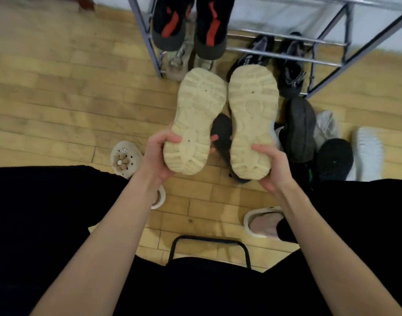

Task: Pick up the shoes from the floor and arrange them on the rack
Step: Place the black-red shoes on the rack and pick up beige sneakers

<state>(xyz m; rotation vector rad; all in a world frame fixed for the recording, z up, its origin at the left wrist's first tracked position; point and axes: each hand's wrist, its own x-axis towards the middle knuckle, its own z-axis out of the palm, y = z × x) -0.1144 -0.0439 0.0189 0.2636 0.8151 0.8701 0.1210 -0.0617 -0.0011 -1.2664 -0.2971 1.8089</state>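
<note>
Fingers (172, 139) of my left hand (157, 156) curl round the heel of one cream shoe (196, 119); right hand (271, 166) grips its twin (252, 119), soles up, center frame, just below the metal rack (332, 58). Best approach, imo: flip both upright, toes fwd, onto bare rails at upper right. Soles chunky, lugged, scuffed w/ dirt.

The rack (286, 53) stands at the far side of the floor (58, 99). Before the rack, two shoes (200, 119) are held side by side above the floor. Right of the rack's front, more shoes (332, 142) lie on the floor. One pair (190, 23) sits on the rack's left end
</note>
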